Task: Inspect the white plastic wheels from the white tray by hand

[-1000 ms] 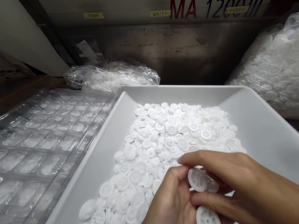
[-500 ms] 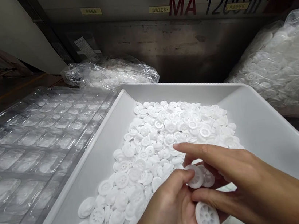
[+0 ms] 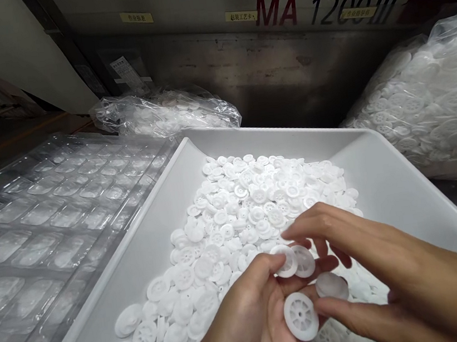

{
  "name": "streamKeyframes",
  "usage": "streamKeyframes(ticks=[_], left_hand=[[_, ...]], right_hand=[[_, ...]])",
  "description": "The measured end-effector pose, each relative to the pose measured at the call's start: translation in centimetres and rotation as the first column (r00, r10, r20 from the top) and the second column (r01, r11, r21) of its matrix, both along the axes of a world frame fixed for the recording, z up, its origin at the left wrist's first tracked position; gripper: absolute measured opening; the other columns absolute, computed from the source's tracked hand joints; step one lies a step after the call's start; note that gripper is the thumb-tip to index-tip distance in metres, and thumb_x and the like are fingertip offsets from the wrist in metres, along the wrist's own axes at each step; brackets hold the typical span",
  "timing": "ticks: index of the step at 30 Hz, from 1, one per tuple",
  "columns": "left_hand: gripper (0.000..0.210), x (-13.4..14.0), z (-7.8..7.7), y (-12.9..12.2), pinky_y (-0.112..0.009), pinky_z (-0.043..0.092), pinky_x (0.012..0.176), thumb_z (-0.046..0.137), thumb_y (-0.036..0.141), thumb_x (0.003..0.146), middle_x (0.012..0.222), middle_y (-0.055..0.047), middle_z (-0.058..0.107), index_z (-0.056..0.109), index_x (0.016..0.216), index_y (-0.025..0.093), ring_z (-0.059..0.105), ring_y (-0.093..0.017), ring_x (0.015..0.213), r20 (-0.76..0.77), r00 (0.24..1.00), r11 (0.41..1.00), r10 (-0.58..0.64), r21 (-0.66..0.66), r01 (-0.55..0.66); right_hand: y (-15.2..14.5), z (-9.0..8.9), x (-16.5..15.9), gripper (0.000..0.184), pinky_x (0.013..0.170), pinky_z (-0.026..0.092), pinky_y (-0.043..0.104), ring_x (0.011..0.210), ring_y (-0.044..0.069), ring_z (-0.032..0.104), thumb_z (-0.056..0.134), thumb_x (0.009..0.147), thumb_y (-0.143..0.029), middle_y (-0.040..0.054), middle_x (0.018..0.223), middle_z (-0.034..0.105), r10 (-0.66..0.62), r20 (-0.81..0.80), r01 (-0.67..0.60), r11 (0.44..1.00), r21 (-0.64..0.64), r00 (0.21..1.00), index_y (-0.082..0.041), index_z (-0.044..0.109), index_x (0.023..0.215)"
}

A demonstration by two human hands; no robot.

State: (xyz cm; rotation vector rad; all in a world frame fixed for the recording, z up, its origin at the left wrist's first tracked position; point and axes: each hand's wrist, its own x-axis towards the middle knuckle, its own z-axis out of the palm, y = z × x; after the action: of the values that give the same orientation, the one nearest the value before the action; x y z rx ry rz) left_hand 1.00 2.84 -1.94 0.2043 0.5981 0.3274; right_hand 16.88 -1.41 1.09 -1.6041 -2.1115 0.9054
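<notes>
Over the bin, my left hand (image 3: 263,306) is palm up, its thumb pressing on a small white plastic wheel (image 3: 286,261). Behind that one a second wheel (image 3: 303,262) shows, also in the left fingers. A spoked wheel (image 3: 300,317) lies on the palm side, facing up. Another wheel (image 3: 331,286), tilted and smooth-faced, sits near the left fingertips. My right hand (image 3: 350,267) arches over from the right with thumb and fingers apart. Its thumb tip is at the edge of the spoked wheel, close to the tilted one.
The light grey bin (image 3: 408,192) holds a heap of white wheels (image 3: 237,209). Clear plastic trays (image 3: 49,217) with pockets stand at left. Bags of white parts lie behind (image 3: 174,113) and at right (image 3: 435,110). A machine panel (image 3: 218,60) rises at the back.
My right hand has opened and shifted slightly right, its thumb dropping lower. A tilted wheel now shows between the hands. The wheels in my left hand have moved slightly up and left.
</notes>
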Motion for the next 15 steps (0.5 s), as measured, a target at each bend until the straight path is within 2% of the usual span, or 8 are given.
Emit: streamKeyframes(ticks=[4, 6, 10, 12, 15], left_hand=[[0.029, 0.0, -0.3, 0.1, -0.039, 0.035, 0.096, 0.044, 0.029, 0.086, 0.092, -0.012, 0.065, 0.053, 0.106, 0.010, 0.060, -0.024, 0.100, -0.023, 0.996, 0.996, 0.088, 0.027, -0.087], [0.029, -0.1, -0.3, 0.1, -0.040, 0.035, 0.097, 0.046, 0.027, 0.086, 0.095, -0.012, 0.065, 0.050, 0.110, 0.011, 0.060, -0.024, 0.101, -0.016, 0.993, 0.993, 0.117, 0.021, -0.117], [0.036, -0.4, -0.4, 0.0, -0.043, 0.035, 0.099, 0.043, 0.027, 0.086, 0.098, -0.015, 0.064, 0.046, 0.117, 0.009, 0.059, -0.026, 0.103, 0.010, 0.994, 0.994, 0.107, -0.003, -0.107], [0.038, -0.3, -0.3, 0.0, -0.043, 0.034, 0.100, 0.043, 0.029, 0.087, 0.099, -0.015, 0.064, 0.047, 0.118, 0.008, 0.059, -0.026, 0.104, -0.002, 0.995, 0.995, 0.096, 0.022, -0.096], [0.037, -0.1, 0.0, 0.2, -0.041, 0.035, 0.100, 0.041, 0.027, 0.087, 0.102, -0.015, 0.064, 0.048, 0.118, 0.006, 0.058, -0.025, 0.105, -0.008, 0.994, 0.992, 0.105, 0.072, -0.104]], right_hand=[[0.0, 0.6, 0.6, 0.023, 0.074, 0.047, 0.023, 0.087, 0.011, 0.056, 0.061, 0.086, -0.018, -0.0065, 0.101, 0.053, 0.078, 0.128, -0.065, 0.992, -0.104, 0.989, -0.031, 0.048, 0.099], [0.0, 0.4, 0.8, 0.026, 0.072, 0.046, 0.023, 0.084, 0.010, 0.057, 0.060, 0.083, -0.011, -0.0070, 0.097, 0.055, 0.119, 0.137, -0.106, 0.989, -0.099, 0.983, -0.030, 0.050, 0.097], [-0.1, -0.3, 0.9, 0.035, 0.070, 0.045, 0.022, 0.086, 0.011, 0.058, 0.055, 0.077, 0.001, -0.0045, 0.097, 0.057, 0.156, 0.079, -0.159, 0.986, 0.038, 0.985, -0.028, 0.051, 0.097], [-0.1, -0.4, 0.9, 0.034, 0.070, 0.046, 0.023, 0.082, 0.011, 0.058, 0.052, 0.080, 0.000, -0.0040, 0.095, 0.059, 0.112, 0.074, -0.114, 0.993, 0.030, 0.991, -0.027, 0.053, 0.098], [0.1, -0.3, 0.7, 0.018, 0.067, 0.048, 0.025, 0.077, 0.012, 0.059, 0.055, 0.085, -0.010, -0.0030, 0.090, 0.062, -0.015, -0.018, 0.014, 0.999, -0.030, 1.000, -0.026, 0.057, 0.093]])
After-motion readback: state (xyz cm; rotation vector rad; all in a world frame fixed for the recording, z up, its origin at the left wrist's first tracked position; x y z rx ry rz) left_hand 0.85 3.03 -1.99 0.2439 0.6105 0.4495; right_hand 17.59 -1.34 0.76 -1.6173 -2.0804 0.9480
